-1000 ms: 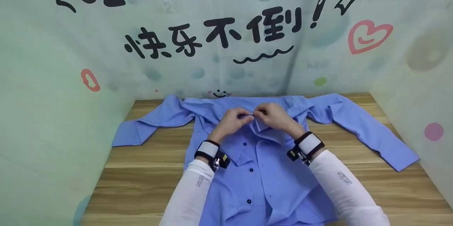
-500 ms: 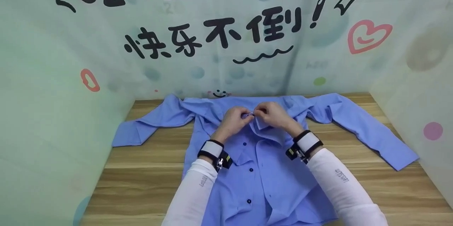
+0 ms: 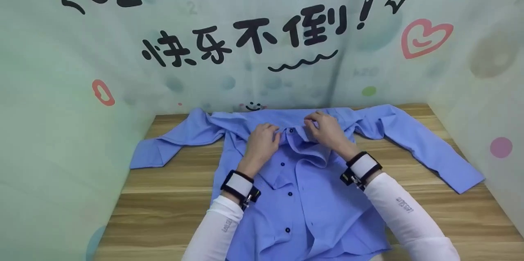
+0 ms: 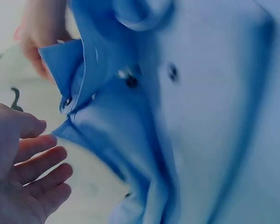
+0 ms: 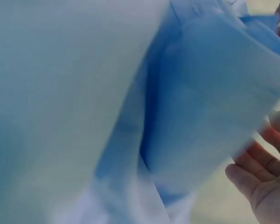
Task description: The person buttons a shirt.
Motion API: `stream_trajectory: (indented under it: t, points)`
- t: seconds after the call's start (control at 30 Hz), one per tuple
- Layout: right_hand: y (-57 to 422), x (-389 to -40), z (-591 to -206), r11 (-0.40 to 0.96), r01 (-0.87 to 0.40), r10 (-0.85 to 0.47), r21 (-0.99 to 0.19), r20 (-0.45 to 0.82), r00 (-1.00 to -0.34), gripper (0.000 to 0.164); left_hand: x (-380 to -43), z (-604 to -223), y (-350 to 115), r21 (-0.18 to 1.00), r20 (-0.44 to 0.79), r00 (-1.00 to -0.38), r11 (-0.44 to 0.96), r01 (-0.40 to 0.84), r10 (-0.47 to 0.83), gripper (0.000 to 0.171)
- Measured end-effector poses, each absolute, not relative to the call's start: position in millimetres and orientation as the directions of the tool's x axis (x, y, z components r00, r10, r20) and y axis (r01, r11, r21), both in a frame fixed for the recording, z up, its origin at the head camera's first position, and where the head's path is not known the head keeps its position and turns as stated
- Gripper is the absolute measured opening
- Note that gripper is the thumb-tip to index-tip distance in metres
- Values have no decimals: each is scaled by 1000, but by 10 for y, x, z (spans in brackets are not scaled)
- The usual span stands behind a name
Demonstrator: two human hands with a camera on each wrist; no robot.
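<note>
A blue long-sleeved shirt (image 3: 339, 199) lies front up, its sleeves spread to both sides. At the neck, the collar (image 3: 302, 133) stands up, and a dark top button (image 3: 291, 130) shows at its front, fastened through the overlapping band. My left hand (image 3: 262, 142) is at the left side of the collar; the left wrist view shows its fingers (image 4: 46, 163) loosely bent, apart from the cloth and holding nothing. On the collar's other side is my right hand (image 3: 326, 130). In the right wrist view its relaxed fingers (image 5: 254, 158) are spread beside the blurred fabric, gripping nothing.
Lower on the placket, several dark buttons (image 3: 290, 194) show along the left front, beside the loose right front edge. The wooden table (image 3: 172, 203) extends around the shirt. A printed cloth backdrop (image 3: 229, 89) rises behind it, with pale walls at both sides.
Both hands pinched the collar front together; now they have let go and moved apart, left hand leftward, right hand rightward and up. The fastened top button has come into view between them.
</note>
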State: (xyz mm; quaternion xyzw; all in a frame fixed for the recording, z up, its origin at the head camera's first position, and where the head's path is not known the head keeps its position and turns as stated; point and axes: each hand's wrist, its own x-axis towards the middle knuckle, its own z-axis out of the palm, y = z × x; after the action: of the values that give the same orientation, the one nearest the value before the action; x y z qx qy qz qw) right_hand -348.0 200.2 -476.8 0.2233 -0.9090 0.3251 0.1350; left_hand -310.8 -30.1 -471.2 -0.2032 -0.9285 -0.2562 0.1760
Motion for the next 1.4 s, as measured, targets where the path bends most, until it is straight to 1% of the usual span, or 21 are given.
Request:
stream_trajectory:
  t: [0.07,0.13,0.23,0.33,0.43,0.53,0.6,0.7,0.8,0.87,0.93,1.0,1.13,1.27,1.4]
  points:
    - [2041,-3406,-4734,674,-536,-346,-508,424,-837,26,-3013,-4731,-365,333,462,-826,800,499,323,17]
    - [2065,-3328,-4717,662,-595,-390,-457,468,-793,23,-2934,-4748,-420,300,462,-810,796,526,361,16]
    - [2068,-3205,-4728,630,-687,-482,-363,510,-712,19,-2866,-4788,-479,270,420,-804,788,554,422,15]
    - [2051,-3097,-4779,601,-750,-579,-274,498,-646,17,-2842,-4838,-507,223,356,-802,790,571,480,17]
    - [2029,-3034,-4843,593,-773,-648,-227,435,-625,17,-2857,-4907,-504,166,306,-798,797,581,518,18]
    - [2014,-3030,-4902,600,-771,-690,-214,350,-634,21,-2900,-4981,-472,145,267,-797,795,589,542,16]
    - [2003,-3052,-4926,611,-759,-703,-224,286,-651,26,-2940,-5022,-444,155,219,-808,797,583,548,20]
    - [1981,-3120,-4938,650,-717,-696,-250,182,-694,42,-3015,-5046,-397,226,100,-841,811,540,532,37]
    - [1939,-3230,-4915,717,-634,-644,-291,75,-762,60,-3121,-5036,-353,309,-33,-870,833,459,492,57]
    - [1903,-3316,-4900,762,-569,-596,-309,10,-803,70,-3196,-5022,-329,356,-88,-881,840,409,466,62]
    - [1860,-3398,-4900,800,-506,-547,-322,-48,-836,75,-3247,-5012,-315,377,-118,-888,848,374,444,64]
    - [1808,-3465,-4922,819,-467,-522,-334,-98,-847,75,-3253,-5012,-313,370,-131,-897,860,352,423,64]
    - [1734,-3574,-4990,821,-438,-515,-366,-141,-846,65,-3160,-5033,-287,283,-95,-905,883,374,414,59]
    - [1770,-3633,-5028,827,-425,-498,-368,-126,-858,58,-3055,-5040,-179,220,-19,-897,877,427,441,42]
    - [1855,-3638,-5053,837,-424,-486,-345,-116,-866,57,-3015,-5058,-61,151,17,-894,883,444,447,29]
